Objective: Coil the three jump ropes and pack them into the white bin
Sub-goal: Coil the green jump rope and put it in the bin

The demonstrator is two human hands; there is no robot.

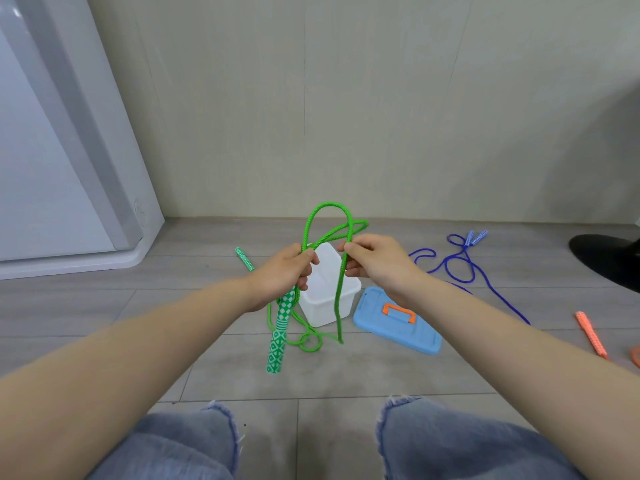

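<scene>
Hands (325,268) hold green rope (341,289) looped upward.

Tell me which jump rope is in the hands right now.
The green rope: left hand and right hand both grip it. The blue rope and orange rope lie on the floor.

Both forearms are bare to the edge of the view, with no sleeves, watch, rings or bands showing on the left hand (285,268) or the right hand (377,259). The fingers (351,249) carry short, plain nails. The legs wear light blue, faded denim jeans (194,441) with frayed, ragged whitish edges at the knees.
</scene>
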